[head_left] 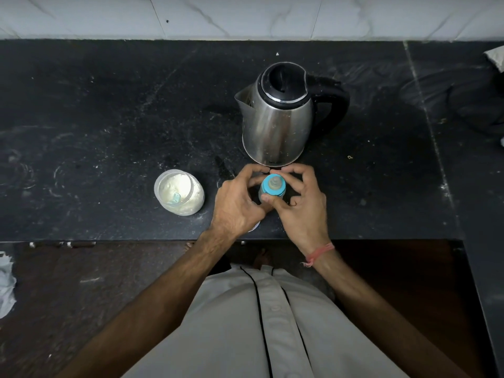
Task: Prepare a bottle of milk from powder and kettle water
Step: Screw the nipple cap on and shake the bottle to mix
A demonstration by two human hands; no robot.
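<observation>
A baby bottle point(273, 187) with a blue screw ring and a grey teat stands upright on the black counter point(109, 118), just in front of the kettle. My left hand point(237, 205) curls round the bottle's body from the left. My right hand point(298, 201) grips the blue ring from the right with thumb and fingers. Most of the bottle's body is hidden by both hands. A steel kettle point(276, 115) with a black lid and handle stands behind, spout to the left. An open clear jar of white milk powder point(178, 192) with a blue scoop inside sits left of my hands.
A small white round object peeks out under my left wrist at the counter's front edge point(255, 227). Dark cloth or cable lies at the far right point(474, 105). A tiled wall point(245, 15) runs behind the counter. The counter turns toward me on the right.
</observation>
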